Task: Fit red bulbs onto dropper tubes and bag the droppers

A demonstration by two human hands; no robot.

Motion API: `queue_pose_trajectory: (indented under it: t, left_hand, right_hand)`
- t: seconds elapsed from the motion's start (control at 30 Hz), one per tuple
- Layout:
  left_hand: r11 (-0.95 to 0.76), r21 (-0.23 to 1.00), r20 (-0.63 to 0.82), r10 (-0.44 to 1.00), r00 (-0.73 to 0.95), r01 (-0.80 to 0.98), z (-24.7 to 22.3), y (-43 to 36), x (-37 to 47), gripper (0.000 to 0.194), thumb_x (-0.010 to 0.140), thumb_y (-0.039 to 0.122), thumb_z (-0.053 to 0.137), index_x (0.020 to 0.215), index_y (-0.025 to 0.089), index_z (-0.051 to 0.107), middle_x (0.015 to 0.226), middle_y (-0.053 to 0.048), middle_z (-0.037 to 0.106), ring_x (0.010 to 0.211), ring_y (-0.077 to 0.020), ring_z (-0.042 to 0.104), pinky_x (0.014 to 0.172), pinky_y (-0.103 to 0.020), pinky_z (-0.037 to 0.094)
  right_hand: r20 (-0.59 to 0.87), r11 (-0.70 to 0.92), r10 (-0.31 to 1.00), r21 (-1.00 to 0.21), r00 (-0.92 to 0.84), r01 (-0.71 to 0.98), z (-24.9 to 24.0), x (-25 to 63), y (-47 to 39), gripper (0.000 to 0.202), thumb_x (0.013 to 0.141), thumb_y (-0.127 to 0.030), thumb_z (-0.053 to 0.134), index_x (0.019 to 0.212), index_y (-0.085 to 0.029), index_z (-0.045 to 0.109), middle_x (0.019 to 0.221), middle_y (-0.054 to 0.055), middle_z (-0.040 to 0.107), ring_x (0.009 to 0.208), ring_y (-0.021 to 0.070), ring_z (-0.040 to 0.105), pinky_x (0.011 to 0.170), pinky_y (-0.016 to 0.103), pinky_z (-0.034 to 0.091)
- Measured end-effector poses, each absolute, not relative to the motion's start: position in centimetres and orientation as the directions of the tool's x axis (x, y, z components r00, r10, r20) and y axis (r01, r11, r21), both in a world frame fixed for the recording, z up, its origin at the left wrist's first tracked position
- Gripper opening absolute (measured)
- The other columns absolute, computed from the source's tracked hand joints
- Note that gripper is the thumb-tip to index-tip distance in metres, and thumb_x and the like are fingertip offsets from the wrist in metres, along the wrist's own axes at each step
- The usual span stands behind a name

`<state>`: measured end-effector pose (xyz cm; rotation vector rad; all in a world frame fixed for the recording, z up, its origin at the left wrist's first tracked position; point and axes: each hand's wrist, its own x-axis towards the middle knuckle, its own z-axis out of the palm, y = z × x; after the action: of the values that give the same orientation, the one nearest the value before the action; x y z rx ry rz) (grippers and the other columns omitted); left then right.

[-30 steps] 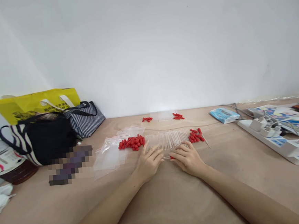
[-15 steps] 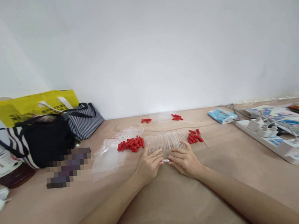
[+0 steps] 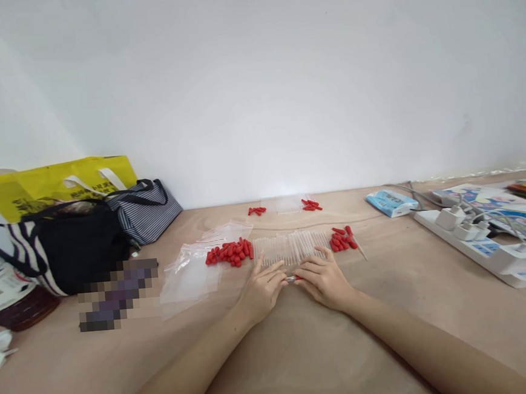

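Between my two hands lies a thin clear glass dropper tube point(image 3: 290, 278), with a bit of a red rubber bulb point(image 3: 298, 277) at its right end. My left hand point(image 3: 262, 288) pinches the tube from the left. The fingers of my right hand point(image 3: 325, 282) close round the bulb and hide most of it. Just beyond my fingertips a row of clear glass tubes point(image 3: 289, 247) lies side by side. To its left is a large pile of red rubber bulbs point(image 3: 231, 253); a smaller pile of red bulbs point(image 3: 340, 239) sits at its right, beside a single dropper point(image 3: 361, 249).
Clear plastic bags point(image 3: 187, 279) lie left of the bulbs. Near the wall are more red bulbs point(image 3: 311, 204). Bags point(image 3: 80, 248) and a jar point(image 3: 16, 301) stand at left. A tissue pack point(image 3: 391, 202) and a power strip point(image 3: 480, 246) are at right.
My hands have shifted very slightly, and less of the tube and its red end shows between them. The things on the table stay where they were.
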<state>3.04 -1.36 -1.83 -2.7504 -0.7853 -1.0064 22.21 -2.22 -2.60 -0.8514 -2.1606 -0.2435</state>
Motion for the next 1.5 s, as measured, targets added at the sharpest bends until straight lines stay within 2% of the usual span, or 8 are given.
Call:
queue_pose_trajectory:
  t: [0.2, 0.4, 0.8, 0.9, 1.1, 1.2, 1.4, 1.5]
  left_hand:
    - [-0.842, 0.127, 0.629, 0.477, 0.613, 0.524, -1.8, -1.2, 2.9, 0.019, 0.086, 0.014, 0.036, 0.087, 0.016, 0.056, 0.089, -0.006, 0.068, 0.100, -0.0197, 0.057, 0.102, -0.051, 0.022]
    - [-0.845, 0.143, 0.620, 0.482, 0.619, 0.515, -2.1, -1.2, 2.8, 0.020, 0.087, 0.015, 0.036, 0.087, 0.016, 0.056, 0.090, -0.006, 0.067, 0.100, -0.0195, 0.057, 0.099, -0.049, 0.028]
    - [-0.847, 0.158, 0.574, 0.497, 0.651, 0.508, -1.8, -1.5, 2.8, 0.023, 0.088, 0.016, 0.034, 0.084, 0.015, 0.057, 0.086, -0.007, 0.067, 0.102, -0.0198, 0.056, 0.098, -0.049, 0.029]
    - [-0.828, 0.186, 0.581, 0.526, 0.621, 0.528, -1.9, -1.4, 2.9, 0.024, 0.088, 0.017, 0.034, 0.083, 0.015, 0.057, 0.085, -0.006, 0.068, 0.099, -0.0198, 0.058, 0.099, -0.050, 0.029]
    - [-0.817, 0.238, 0.629, 0.542, 0.557, 0.526, -1.9, -1.5, 3.2, 0.024, 0.089, 0.019, 0.033, 0.092, 0.016, 0.057, 0.090, -0.006, 0.067, 0.098, -0.0181, 0.058, 0.097, -0.046, 0.035]
    - [-0.818, 0.251, 0.641, 0.541, 0.545, 0.518, -1.9, -1.6, 3.2, 0.025, 0.089, 0.020, 0.033, 0.096, 0.017, 0.057, 0.092, -0.005, 0.067, 0.097, -0.0178, 0.059, 0.096, -0.046, 0.036]
    - [-0.803, 0.300, 0.633, 0.572, 0.522, 0.516, -1.9, -1.9, 3.5, 0.027, 0.089, 0.020, 0.032, 0.101, 0.015, 0.056, 0.100, -0.010, 0.065, 0.098, -0.0178, 0.058, 0.095, -0.043, 0.038]
    - [-0.796, 0.323, 0.624, 0.586, 0.517, 0.512, -1.6, -2.1, 3.4, 0.027, 0.088, 0.022, 0.034, 0.106, 0.016, 0.054, 0.104, -0.009, 0.063, 0.102, -0.0183, 0.056, 0.096, -0.042, 0.038]
  right_hand:
    - [0.676, 0.633, 0.697, -0.426, -0.238, 0.646, -2.5, 22.4, -2.2, 0.030, 0.074, -0.042, 0.057, 0.096, -0.022, 0.057, 0.076, 0.002, 0.065, 0.074, 0.0162, 0.055, 0.072, 0.031, 0.034]
    - [0.661, 0.698, 0.656, -0.348, -0.364, 0.626, -2.1, 22.3, -2.5, 0.014, 0.082, -0.030, 0.049, 0.084, -0.024, 0.062, 0.070, -0.001, 0.065, 0.068, 0.0132, 0.053, 0.069, 0.030, 0.031]
    - [0.613, 0.733, 0.670, -0.455, -0.419, 0.506, -2.3, 22.2, -2.3, 0.015, 0.083, -0.026, 0.047, 0.083, -0.023, 0.061, 0.071, 0.000, 0.065, 0.069, 0.0132, 0.054, 0.075, 0.033, 0.032]
    - [0.582, 0.669, 0.737, -0.554, -0.343, 0.496, -2.2, 22.0, -2.3, 0.015, 0.081, -0.031, 0.050, 0.085, -0.023, 0.062, 0.076, 0.001, 0.066, 0.072, 0.0144, 0.057, 0.074, 0.034, 0.036]
    - [0.438, 0.449, 0.894, -0.871, -0.097, 0.201, -2.3, 21.0, -2.3, 0.023, 0.072, -0.041, 0.058, 0.076, -0.019, 0.061, 0.071, 0.003, 0.065, 0.066, 0.0151, 0.059, 0.062, 0.029, 0.047]
    - [0.398, 0.400, 0.916, -0.907, -0.038, 0.131, -2.3, 20.5, -2.3, 0.024, 0.066, -0.041, 0.063, 0.073, -0.018, 0.061, 0.069, 0.003, 0.064, 0.066, 0.0157, 0.059, 0.063, 0.029, 0.047]
    - [0.264, 0.239, 0.961, -0.944, -0.085, -0.228, -2.3, 18.8, -2.7, 0.032, 0.060, -0.041, 0.068, 0.082, -0.020, 0.056, 0.069, 0.001, 0.064, 0.067, 0.0158, 0.060, 0.067, 0.032, 0.048]
    - [0.279, 0.258, 0.957, -0.945, -0.083, -0.200, -2.1, 18.5, -2.4, 0.029, 0.065, -0.044, 0.062, 0.080, -0.019, 0.057, 0.071, 0.003, 0.063, 0.072, 0.0165, 0.059, 0.071, 0.032, 0.047]
